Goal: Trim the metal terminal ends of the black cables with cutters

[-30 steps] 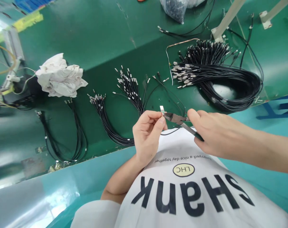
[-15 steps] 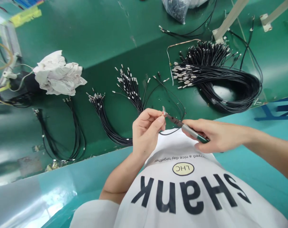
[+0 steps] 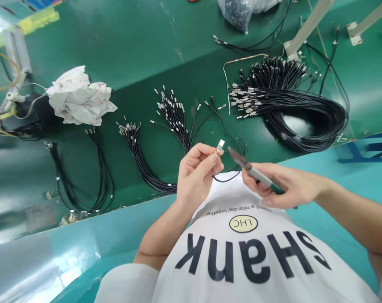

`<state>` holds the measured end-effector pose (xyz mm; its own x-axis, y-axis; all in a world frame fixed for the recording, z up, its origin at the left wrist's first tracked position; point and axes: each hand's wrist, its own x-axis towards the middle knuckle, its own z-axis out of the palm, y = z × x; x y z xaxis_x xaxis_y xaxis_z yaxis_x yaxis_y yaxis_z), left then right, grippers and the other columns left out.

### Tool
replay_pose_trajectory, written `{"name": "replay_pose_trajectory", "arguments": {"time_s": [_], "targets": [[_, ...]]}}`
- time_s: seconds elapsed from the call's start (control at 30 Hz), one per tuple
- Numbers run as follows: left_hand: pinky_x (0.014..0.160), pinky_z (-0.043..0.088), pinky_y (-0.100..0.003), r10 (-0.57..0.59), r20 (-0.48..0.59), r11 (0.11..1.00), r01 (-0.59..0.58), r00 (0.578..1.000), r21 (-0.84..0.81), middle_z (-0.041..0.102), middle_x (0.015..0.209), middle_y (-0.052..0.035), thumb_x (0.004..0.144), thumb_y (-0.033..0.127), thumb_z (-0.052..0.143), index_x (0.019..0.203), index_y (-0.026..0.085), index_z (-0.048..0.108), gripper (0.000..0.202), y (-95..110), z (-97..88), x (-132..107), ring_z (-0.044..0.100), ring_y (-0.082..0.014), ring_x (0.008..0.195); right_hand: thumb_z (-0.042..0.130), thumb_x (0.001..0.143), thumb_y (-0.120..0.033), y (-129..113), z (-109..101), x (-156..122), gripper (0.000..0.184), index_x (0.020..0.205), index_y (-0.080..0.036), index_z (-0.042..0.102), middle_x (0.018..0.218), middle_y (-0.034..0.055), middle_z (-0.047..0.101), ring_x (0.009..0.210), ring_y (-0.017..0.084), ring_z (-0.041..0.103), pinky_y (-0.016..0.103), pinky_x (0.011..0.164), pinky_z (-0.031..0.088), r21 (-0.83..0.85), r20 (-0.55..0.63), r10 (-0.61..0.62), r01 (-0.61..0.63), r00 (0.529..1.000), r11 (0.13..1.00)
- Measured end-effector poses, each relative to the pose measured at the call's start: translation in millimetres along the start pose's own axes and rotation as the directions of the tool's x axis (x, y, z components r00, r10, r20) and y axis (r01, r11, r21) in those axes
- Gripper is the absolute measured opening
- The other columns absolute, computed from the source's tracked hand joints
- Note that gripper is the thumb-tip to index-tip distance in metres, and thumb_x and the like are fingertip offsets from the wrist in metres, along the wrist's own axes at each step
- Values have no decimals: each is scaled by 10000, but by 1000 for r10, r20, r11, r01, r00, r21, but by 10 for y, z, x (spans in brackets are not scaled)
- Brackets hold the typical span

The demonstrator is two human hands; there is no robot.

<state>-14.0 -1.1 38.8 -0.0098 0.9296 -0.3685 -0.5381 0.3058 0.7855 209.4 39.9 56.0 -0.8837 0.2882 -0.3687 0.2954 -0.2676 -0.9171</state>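
My left hand (image 3: 200,168) pinches a cable end between thumb and fingers. Its small metal connector (image 3: 221,145) sticks up past the fingertips, and a loop of black cable (image 3: 226,180) shows below the hand. In my right hand (image 3: 281,185) is a pair of pliers (image 3: 257,174) with dark jaws and grey-green handles. The jaw tips point at the connector, a small gap apart from it. My right fingers wrap the handles and partly hide them.
A large coil of black cables (image 3: 330,118) lies at the right. Further bundles lie at the centre (image 3: 178,122), left of centre (image 3: 140,160) and far left (image 3: 99,181). A crumpled white cloth (image 3: 82,99) sits at the left. Pale posts (image 3: 311,27) rise at the back right.
The pliers have come off the connector and moved back to the right with my right hand. The connector now shows turned upward in my left fingers.
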Motion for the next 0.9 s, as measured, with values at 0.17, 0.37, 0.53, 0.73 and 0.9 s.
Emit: {"name": "replay_pose_trajectory", "arguments": {"time_s": [0.17,0.37,0.53,0.73,0.9], "targets": [[584,430,-219,-5,-48,1000,4,999,-22,624,772,-7,847,220,761,838,169,681,95,7,14,-19,474,-59,583,609,786,-209,-114,113,-67,322,1055,-218,433,888,-11,555,688,140,488,284,593,334,-670,-458,-65,-297,887,680],[597,429,-201,-5,-4,999,4,1000,-42,602,690,12,887,210,718,869,177,689,48,-9,71,-60,499,-60,584,566,804,-244,-107,175,48,316,1103,-166,498,991,87,606,821,243,596,337,630,335,-834,-501,-175,-419,848,359],[598,436,-212,26,-25,1000,-26,999,11,589,644,23,883,212,725,867,190,681,51,-19,84,-91,500,-73,579,548,820,-229,-183,185,69,200,1004,-182,485,871,67,549,741,241,564,337,593,287,-851,-503,-133,-463,854,246],[615,444,-232,135,-10,983,-132,991,130,606,627,15,898,189,711,889,181,700,16,-64,53,-103,537,-88,600,508,791,-141,-258,210,38,209,952,-211,396,764,10,492,584,178,479,322,522,218,-825,-478,46,-466,877,321],[604,447,-247,156,-24,974,-149,987,173,583,616,21,883,228,731,860,183,695,62,-71,17,-81,523,-93,580,523,792,-126,-265,121,7,246,921,-246,350,748,-44,500,541,124,407,282,513,268,-674,-350,176,-377,920,635]]}}
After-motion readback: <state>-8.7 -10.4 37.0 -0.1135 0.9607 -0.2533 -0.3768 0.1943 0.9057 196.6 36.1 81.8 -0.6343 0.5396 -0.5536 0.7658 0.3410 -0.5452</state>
